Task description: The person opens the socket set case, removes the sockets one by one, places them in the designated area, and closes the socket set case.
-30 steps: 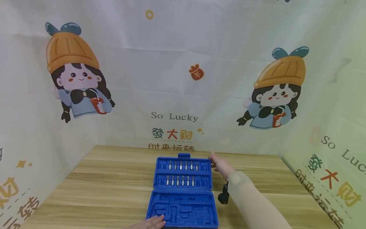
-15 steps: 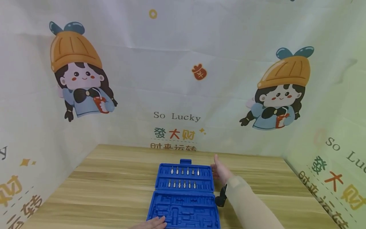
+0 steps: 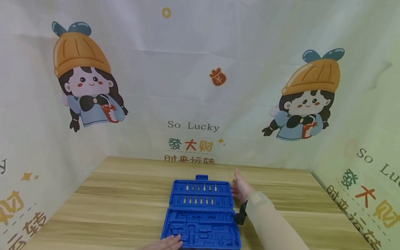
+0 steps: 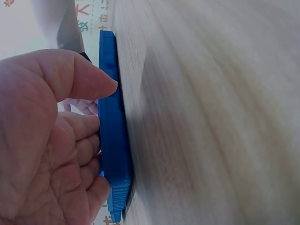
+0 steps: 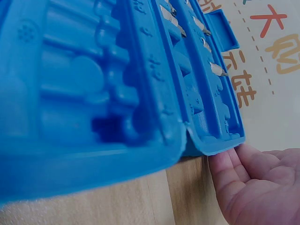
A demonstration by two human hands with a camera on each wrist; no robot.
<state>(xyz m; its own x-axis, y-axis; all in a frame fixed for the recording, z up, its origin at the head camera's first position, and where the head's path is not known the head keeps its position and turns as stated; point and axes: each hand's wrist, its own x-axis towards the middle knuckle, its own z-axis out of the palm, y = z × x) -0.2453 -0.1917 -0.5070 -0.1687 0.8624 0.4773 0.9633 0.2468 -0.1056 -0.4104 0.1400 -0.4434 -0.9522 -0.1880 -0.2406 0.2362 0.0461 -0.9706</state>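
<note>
A blue plastic bit case [image 3: 201, 208] lies unfolded on the table, its hinge running left to right. Short silver bits [image 3: 198, 200] stand in two rows in the far half. The near half [image 3: 212, 234] has moulded hollows. My left hand [image 3: 165, 243] rests on the near-left corner; in the left wrist view its thumb [image 4: 96, 79] touches the side wall while the other fingers lie over the rim. My right hand [image 3: 242, 187] touches the right edge of the far half with its fingertips, thumb pointing up. Its fingertips are partly hidden by the rim in the right wrist view.
The wood-grain table [image 3: 109, 194] extends to both sides of the case. Printed cloth [image 3: 187, 104] with cartoon figures hangs at the back and sides. A blue latch tab [image 3: 201, 177] sticks out from the far edge. A black device [image 3: 241, 213] sits on the right wrist.
The far half of the case has tipped down and lies flatter. My right hand came slightly down with it, its thumb now raised off the edge. The left hand stayed on its corner.
</note>
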